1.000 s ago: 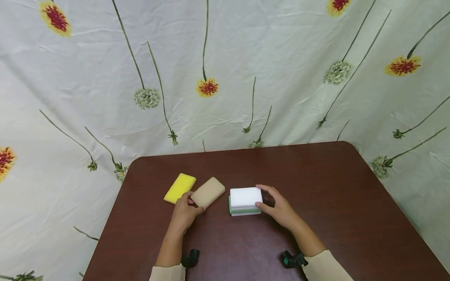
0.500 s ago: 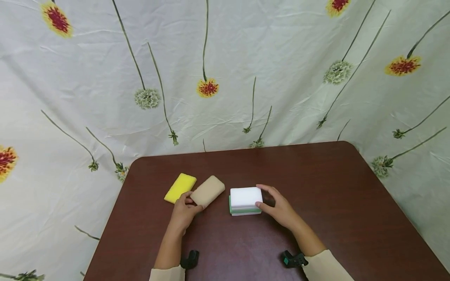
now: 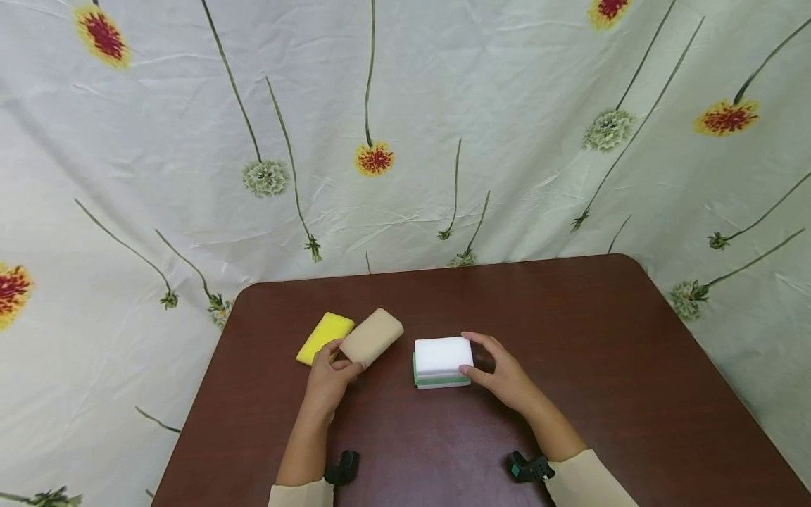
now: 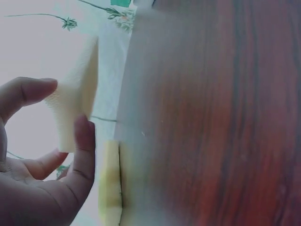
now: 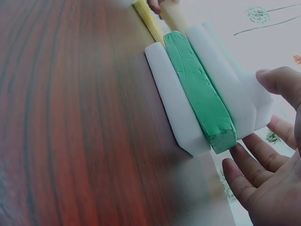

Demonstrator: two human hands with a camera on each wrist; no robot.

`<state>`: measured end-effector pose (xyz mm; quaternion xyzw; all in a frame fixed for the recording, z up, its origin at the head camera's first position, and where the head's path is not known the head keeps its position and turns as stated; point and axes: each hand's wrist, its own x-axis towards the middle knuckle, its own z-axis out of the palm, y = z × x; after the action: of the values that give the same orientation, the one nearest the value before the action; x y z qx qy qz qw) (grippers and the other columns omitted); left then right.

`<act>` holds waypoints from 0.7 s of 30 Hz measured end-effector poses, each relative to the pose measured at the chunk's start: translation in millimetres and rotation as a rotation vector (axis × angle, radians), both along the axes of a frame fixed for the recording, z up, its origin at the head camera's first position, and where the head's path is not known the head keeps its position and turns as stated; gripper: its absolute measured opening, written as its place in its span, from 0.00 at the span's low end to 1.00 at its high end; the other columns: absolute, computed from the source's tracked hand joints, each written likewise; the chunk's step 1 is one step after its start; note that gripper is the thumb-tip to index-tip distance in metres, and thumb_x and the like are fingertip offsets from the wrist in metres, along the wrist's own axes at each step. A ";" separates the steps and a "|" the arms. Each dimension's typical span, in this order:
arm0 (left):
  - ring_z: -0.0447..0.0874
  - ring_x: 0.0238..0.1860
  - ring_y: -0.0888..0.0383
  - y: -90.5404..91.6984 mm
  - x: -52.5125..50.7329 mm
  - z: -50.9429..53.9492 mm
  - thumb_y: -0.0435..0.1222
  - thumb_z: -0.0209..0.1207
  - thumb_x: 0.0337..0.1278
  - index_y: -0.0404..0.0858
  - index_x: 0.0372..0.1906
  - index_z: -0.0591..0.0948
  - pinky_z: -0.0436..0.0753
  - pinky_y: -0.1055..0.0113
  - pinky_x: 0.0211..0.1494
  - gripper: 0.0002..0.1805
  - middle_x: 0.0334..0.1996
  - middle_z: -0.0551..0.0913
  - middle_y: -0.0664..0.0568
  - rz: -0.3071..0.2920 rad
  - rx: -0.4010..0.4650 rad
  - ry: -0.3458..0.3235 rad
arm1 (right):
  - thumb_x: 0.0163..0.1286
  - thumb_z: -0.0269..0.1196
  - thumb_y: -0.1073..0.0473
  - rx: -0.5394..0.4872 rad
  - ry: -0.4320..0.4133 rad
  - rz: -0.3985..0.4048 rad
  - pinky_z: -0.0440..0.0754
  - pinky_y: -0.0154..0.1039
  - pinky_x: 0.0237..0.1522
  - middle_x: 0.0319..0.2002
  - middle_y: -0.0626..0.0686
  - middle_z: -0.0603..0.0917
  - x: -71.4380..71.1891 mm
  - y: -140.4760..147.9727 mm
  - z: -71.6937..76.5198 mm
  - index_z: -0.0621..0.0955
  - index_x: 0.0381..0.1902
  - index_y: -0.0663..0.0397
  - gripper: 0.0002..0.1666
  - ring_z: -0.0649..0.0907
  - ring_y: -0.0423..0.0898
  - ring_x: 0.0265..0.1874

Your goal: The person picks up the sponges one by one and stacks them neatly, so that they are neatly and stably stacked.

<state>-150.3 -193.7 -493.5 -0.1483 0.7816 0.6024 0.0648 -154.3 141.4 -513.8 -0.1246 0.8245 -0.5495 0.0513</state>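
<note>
My left hand [image 3: 327,384] pinches a beige sponge [image 3: 372,337] between thumb and fingers. In the left wrist view the sponge [image 4: 77,94] is tilted and held up off the table. Beside it a yellow sponge [image 3: 324,336] lies flat, partly covered by my left fingers. To the right stands a stack: a white sponge [image 5: 174,99] at the bottom, a green block [image 5: 197,89] on it, and white sponges above. My right hand [image 3: 503,377] grips the right end of the top white sponge [image 3: 442,355], thumb at the front corner, a finger at the back one.
A dark red-brown table [image 3: 570,317] carries everything, its far edge close to a white flowered cloth [image 3: 519,105] that hangs behind. A black strapped device sits on each wrist. Bare tabletop shows between the arms and right of the stack.
My left hand has raised the beige sponge slightly and moved it a little away from me and to the left. My right hand and the stack have stayed in place.
</note>
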 end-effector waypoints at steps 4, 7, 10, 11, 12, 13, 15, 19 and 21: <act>0.80 0.51 0.54 3.7 0.1 3.0 0.34 0.67 0.61 0.41 0.75 0.62 0.77 0.70 0.48 0.40 0.56 0.78 0.38 0.028 0.047 0.043 | 0.66 0.71 0.49 -0.013 -0.008 0.011 0.82 0.47 0.58 0.69 0.51 0.72 -0.5 -1.1 0.4 0.72 0.70 0.34 0.36 0.80 0.56 0.63; 0.79 0.55 0.53 6.2 -0.3 4.7 0.34 0.66 0.61 0.45 0.75 0.63 0.77 0.70 0.50 0.39 0.56 0.80 0.39 0.038 0.079 0.062 | 0.66 0.71 0.50 -0.027 -0.011 0.017 0.82 0.48 0.59 0.69 0.52 0.71 -1.1 -2.1 0.8 0.72 0.70 0.32 0.35 0.79 0.57 0.63; 0.77 0.58 0.52 7.9 -0.5 6.6 0.33 0.65 0.62 0.48 0.75 0.63 0.76 0.69 0.52 0.39 0.60 0.78 0.41 0.036 0.104 0.069 | 0.66 0.71 0.50 -0.035 -0.014 0.017 0.81 0.50 0.60 0.69 0.51 0.72 -1.5 -3.1 1.6 0.72 0.70 0.32 0.35 0.79 0.57 0.64; 0.77 0.59 0.51 8.4 -0.6 7.6 0.33 0.65 0.62 0.49 0.76 0.63 0.75 0.69 0.53 0.39 0.62 0.77 0.41 0.031 0.112 0.074 | 0.66 0.71 0.51 -0.037 -0.014 0.018 0.81 0.50 0.60 0.69 0.52 0.72 -1.5 -3.5 1.9 0.72 0.70 0.33 0.35 0.79 0.57 0.63; 0.76 0.60 0.51 8.8 -0.4 8.7 0.33 0.64 0.62 0.49 0.76 0.62 0.75 0.70 0.53 0.39 0.64 0.75 0.42 0.024 0.121 0.078 | 0.67 0.71 0.51 -0.035 -0.013 0.018 0.81 0.51 0.60 0.69 0.52 0.72 -1.5 -3.9 2.4 0.72 0.70 0.34 0.36 0.79 0.57 0.63; 0.75 0.61 0.50 9.1 -0.1 10.0 0.33 0.64 0.63 0.49 0.76 0.62 0.75 0.70 0.53 0.39 0.66 0.73 0.44 0.016 0.129 0.083 | 0.66 0.71 0.51 -0.036 -0.016 0.015 0.81 0.50 0.60 0.69 0.52 0.72 -1.6 -4.1 2.5 0.72 0.70 0.34 0.36 0.80 0.57 0.63; 0.74 0.62 0.51 10.0 0.3 12.5 0.33 0.64 0.63 0.50 0.76 0.62 0.76 0.72 0.53 0.39 0.69 0.69 0.46 0.001 0.149 0.094 | 0.67 0.71 0.51 -0.031 -0.017 0.013 0.81 0.50 0.60 0.69 0.51 0.72 -1.9 -4.4 2.5 0.72 0.70 0.34 0.36 0.80 0.56 0.63; 0.73 0.62 0.52 12.4 1.4 16.2 0.31 0.64 0.62 0.50 0.76 0.63 0.77 0.74 0.52 0.39 0.71 0.65 0.51 -0.035 0.191 0.121 | 0.67 0.71 0.51 -0.036 -0.008 0.017 0.81 0.51 0.60 0.69 0.52 0.72 -3.6 -4.7 1.7 0.72 0.70 0.34 0.35 0.80 0.57 0.63; 0.73 0.62 0.53 13.9 1.7 16.7 0.29 0.63 0.62 0.49 0.75 0.63 0.78 0.74 0.53 0.39 0.71 0.65 0.50 -0.052 0.217 0.135 | 0.67 0.70 0.51 -0.039 -0.002 0.020 0.81 0.52 0.61 0.69 0.53 0.72 -4.3 -5.2 1.4 0.72 0.71 0.35 0.35 0.79 0.58 0.63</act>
<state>-148.6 -179.8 -476.8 -0.0791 0.7180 0.6902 0.0430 -158.6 136.2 -512.4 -0.1335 0.8122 -0.5651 0.0554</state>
